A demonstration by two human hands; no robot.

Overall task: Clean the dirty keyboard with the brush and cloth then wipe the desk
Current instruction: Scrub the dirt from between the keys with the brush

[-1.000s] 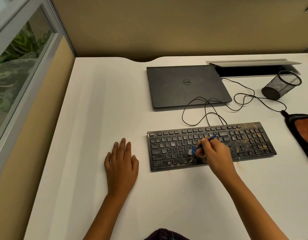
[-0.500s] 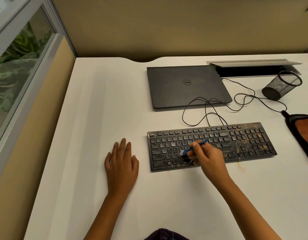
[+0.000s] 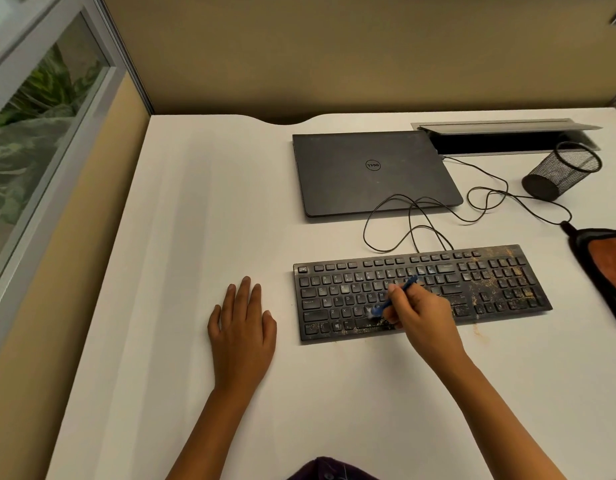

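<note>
You are in the brushing step: your right hand has its fingers closed around the blue brush, bristles down on the lower middle keys of the keyboard. Your left hand lies flat and open on the desk, holding nothing, just beside the keyboard's left end. Much brown dirt sits on the right keys, so I judge the next move should bring the brush there. The cloth waits at the desk's right edge, untouched

Desk left half bare; cable loops btwn laptop, keyboard; cloth prob. blocks right edge.
</note>
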